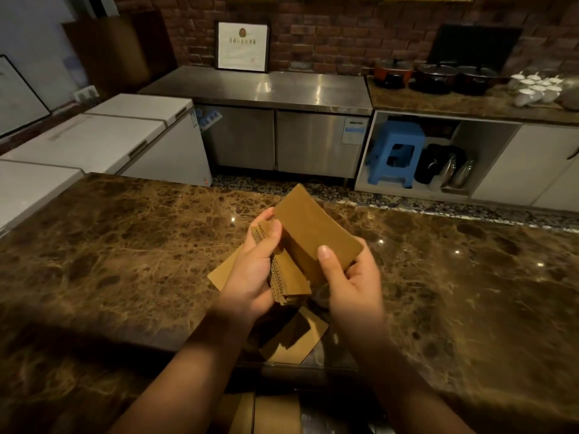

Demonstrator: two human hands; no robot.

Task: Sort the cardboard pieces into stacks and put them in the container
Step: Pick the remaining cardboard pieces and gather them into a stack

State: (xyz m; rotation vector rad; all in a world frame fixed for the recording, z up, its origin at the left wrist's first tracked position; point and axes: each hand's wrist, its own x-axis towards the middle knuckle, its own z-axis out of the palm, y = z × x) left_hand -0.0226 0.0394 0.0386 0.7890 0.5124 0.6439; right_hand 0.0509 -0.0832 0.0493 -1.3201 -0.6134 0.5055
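Observation:
Above the brown marble counter (125,245), my left hand (252,270) grips a stack of corrugated cardboard pieces (289,283) by its edge. My right hand (351,283) pinches one flat cardboard piece (316,227), thumb on top, holding it tilted over the stack. A loose cardboard piece (219,274) lies on the counter under my left hand. Another loose piece (297,339) lies near the counter's front edge, partly in shadow. A cardboard container (266,415) shows below the counter edge at the bottom, mostly hidden.
Beyond the counter are white chest freezers (103,142) at the left and a steel cabinet (275,133) at the back. A blue stool (396,151) sits under the right-hand counter, which carries pots (435,76) and white cups (535,89).

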